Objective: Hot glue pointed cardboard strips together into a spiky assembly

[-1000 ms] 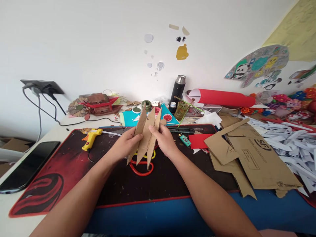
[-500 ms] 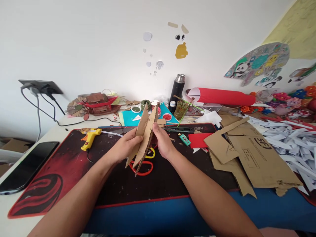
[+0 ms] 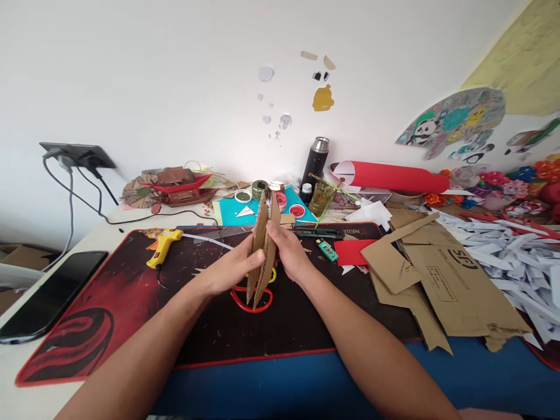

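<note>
Two long cardboard pieces with pointed ends stand on edge side by side between my hands, over the dark mat. My left hand (image 3: 234, 265) grips the left cardboard piece (image 3: 259, 233), its thumb across the top edge. Around the right cardboard piece (image 3: 268, 262), my right hand (image 3: 286, 248) is closed, thumb on its upper edge. A narrow gap shows between the pieces at their far ends. Beneath them lie scissors (image 3: 265, 306) with red and yellow handles, partly covered by the cardboard and my left hand.
A yellow glue gun (image 3: 164, 248) and a phone (image 3: 52, 294) lie left. A black cutter (image 3: 317, 233), red paper (image 3: 352, 252) and cardboard sheets (image 3: 464, 291) lie right. Behind stand paint pots (image 3: 259, 189), a black thermos (image 3: 315, 160) and a glass with brushes (image 3: 321, 198).
The two cardboard pieces have turned more upright and lie more nearly parallel. My left thumb has moved from the left piece's face toward the top edges. The view has shifted slightly.
</note>
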